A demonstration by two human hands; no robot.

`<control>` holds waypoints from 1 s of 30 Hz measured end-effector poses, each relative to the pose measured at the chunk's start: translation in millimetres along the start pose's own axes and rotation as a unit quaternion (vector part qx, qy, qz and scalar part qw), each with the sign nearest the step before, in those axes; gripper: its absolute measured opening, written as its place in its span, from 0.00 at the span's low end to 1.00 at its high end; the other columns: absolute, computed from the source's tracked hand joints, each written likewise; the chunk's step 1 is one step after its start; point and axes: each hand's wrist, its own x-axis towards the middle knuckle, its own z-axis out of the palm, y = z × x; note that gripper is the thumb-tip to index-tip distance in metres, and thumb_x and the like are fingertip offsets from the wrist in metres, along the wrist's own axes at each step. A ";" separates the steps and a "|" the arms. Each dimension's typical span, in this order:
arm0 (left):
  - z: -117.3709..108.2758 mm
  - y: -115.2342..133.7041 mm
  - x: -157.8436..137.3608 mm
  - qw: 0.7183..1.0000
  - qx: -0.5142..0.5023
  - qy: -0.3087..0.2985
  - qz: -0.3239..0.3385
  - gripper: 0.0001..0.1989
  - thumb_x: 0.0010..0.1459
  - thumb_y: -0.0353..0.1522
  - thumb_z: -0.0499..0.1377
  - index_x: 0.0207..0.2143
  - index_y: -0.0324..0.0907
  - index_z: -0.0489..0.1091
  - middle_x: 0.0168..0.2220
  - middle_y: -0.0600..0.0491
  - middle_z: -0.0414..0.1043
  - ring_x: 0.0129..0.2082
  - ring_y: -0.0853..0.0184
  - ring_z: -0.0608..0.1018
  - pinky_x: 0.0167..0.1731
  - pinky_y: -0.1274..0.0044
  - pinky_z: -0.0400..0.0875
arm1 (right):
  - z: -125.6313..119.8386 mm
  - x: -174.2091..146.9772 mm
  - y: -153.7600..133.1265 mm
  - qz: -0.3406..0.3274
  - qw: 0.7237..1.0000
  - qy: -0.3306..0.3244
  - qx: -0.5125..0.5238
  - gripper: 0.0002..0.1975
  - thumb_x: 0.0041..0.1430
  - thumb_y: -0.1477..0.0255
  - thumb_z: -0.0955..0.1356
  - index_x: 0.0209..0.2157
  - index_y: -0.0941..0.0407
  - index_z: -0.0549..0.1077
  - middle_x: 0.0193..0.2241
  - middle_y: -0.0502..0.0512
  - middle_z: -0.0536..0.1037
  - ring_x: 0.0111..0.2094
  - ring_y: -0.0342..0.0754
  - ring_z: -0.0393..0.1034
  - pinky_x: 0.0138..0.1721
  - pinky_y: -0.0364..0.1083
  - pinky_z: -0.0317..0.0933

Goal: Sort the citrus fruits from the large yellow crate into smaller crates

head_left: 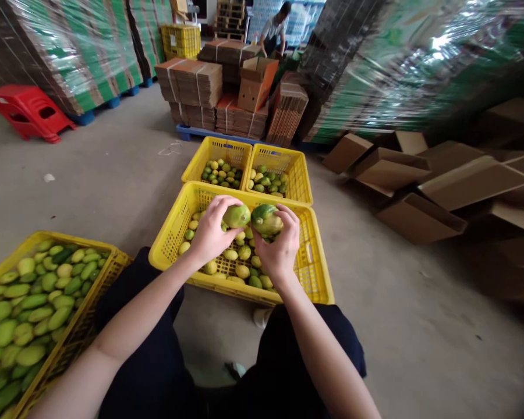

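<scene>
My left hand (215, 227) is closed around a light green lemon-like fruit (237, 216), its end facing the other hand. A second such fruit (266, 220), patched dark green and yellow, is gripped in my right hand (282, 241). Both are held side by side, slightly apart, above a yellow plastic crate (321, 262). In that crate several yellow and green fruits (243, 271) lie in a loose layer on the slotted floor. My hands and the held fruits hide part of the crate's middle.
Two smaller yellow crates (308, 174) with fruits adjoin the far side. At lower left stands a fuller crate of green fruits (35, 299). Open cardboard boxes (393, 169) lie right, a red stool (28, 110) left. Behind flattened cartons (190, 81), a person (274, 32) bends over.
</scene>
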 end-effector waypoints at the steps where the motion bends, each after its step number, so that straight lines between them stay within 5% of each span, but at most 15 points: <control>1: -0.1 -0.3 0.6 1.000 -0.001 0.005 0.004 0.23 0.50 0.22 0.68 0.47 0.47 0.68 0.47 0.50 0.72 0.50 0.59 0.76 0.52 0.63 0.74 | -0.8 0.1 -0.8 0.003 1.000 -0.005 0.005 0.25 0.56 0.74 0.71 0.54 0.49 0.62 0.52 0.60 0.72 0.53 0.57 0.70 0.54 0.63 0.67; 6: -1.5 -8.1 3.4 0.986 -0.120 -0.021 -0.110 0.25 0.48 0.29 0.71 0.48 0.47 0.68 0.50 0.48 0.72 0.48 0.58 0.77 0.45 0.66 0.77 | -6.6 5.8 -6.3 0.128 0.988 -0.034 0.079 0.28 0.50 0.66 0.77 0.50 0.49 0.65 0.46 0.56 0.74 0.45 0.54 0.74 0.48 0.59 0.70; 9: -3.0 -15.7 6.3 0.954 -0.189 -0.021 -0.232 0.27 0.44 0.33 0.74 0.47 0.46 0.70 0.50 0.48 0.74 0.47 0.58 0.78 0.46 0.65 0.76 | -7.0 11.4 -6.1 0.275 0.941 -0.067 0.186 0.31 0.41 0.63 0.80 0.45 0.49 0.65 0.43 0.51 0.75 0.38 0.50 0.74 0.42 0.54 0.72; 12: -2.7 -21.0 9.7 0.901 -0.243 -0.012 -0.358 0.25 0.42 0.36 0.75 0.44 0.44 0.73 0.44 0.48 0.76 0.43 0.60 0.78 0.44 0.68 0.75 | -2.8 15.3 -3.1 0.419 0.847 -0.110 0.308 0.28 0.40 0.60 0.80 0.39 0.51 0.67 0.37 0.49 0.77 0.35 0.48 0.74 0.37 0.50 0.71; 15: 2.2 -21.1 11.8 0.825 -0.350 -0.005 -0.444 0.19 0.47 0.40 0.71 0.40 0.42 0.75 0.37 0.49 0.76 0.34 0.65 0.78 0.30 0.77 0.72 | 3.9 16.4 -0.9 0.517 0.735 -0.118 0.422 0.20 0.45 0.58 0.76 0.34 0.53 0.70 0.29 0.47 0.75 0.29 0.45 0.70 0.28 0.45 0.67; 19: 13.8 -18.2 14.3 0.693 -0.540 0.021 -0.477 0.18 0.55 0.43 0.60 0.38 0.37 0.76 0.26 0.50 0.72 0.25 0.69 0.73 0.20 0.80 0.67 | 14.4 16.0 -0.5 0.563 0.598 -0.066 0.566 0.14 0.51 0.58 0.71 0.33 0.54 0.71 0.28 0.49 0.76 0.27 0.46 0.68 0.28 0.47 0.69; 22: 23.6 -19.5 17.3 0.591 -0.648 0.059 -0.477 0.18 0.58 0.41 0.56 0.39 0.36 0.75 0.25 0.49 0.72 0.26 0.68 0.75 0.25 0.79 0.74 | 23.3 15.9 1.5 0.569 0.520 -0.026 0.636 0.15 0.53 0.58 0.68 0.35 0.54 0.73 0.28 0.51 0.77 0.30 0.48 0.71 0.38 0.50 0.72; 25: 35.2 -23.7 19.9 0.542 -0.707 0.106 -0.442 0.14 0.61 0.36 0.54 0.42 0.37 0.74 0.35 0.47 0.78 0.38 0.66 0.81 0.39 0.77 0.79 | 32.8 15.1 6.4 0.557 0.499 0.023 0.663 0.17 0.52 0.55 0.67 0.34 0.55 0.73 0.28 0.52 0.78 0.35 0.49 0.74 0.46 0.52 0.72; 30: 60.8 -30.3 19.7 0.562 -0.703 0.169 -0.402 0.18 0.67 0.44 0.51 0.37 0.43 0.74 0.42 0.51 0.79 0.47 0.67 0.80 0.48 0.76 0.77 | 48.5 12.1 12.2 0.523 0.504 0.088 0.682 0.11 0.52 0.64 0.67 0.37 0.54 0.73 0.42 0.54 0.81 0.46 0.51 0.76 0.55 0.55 0.68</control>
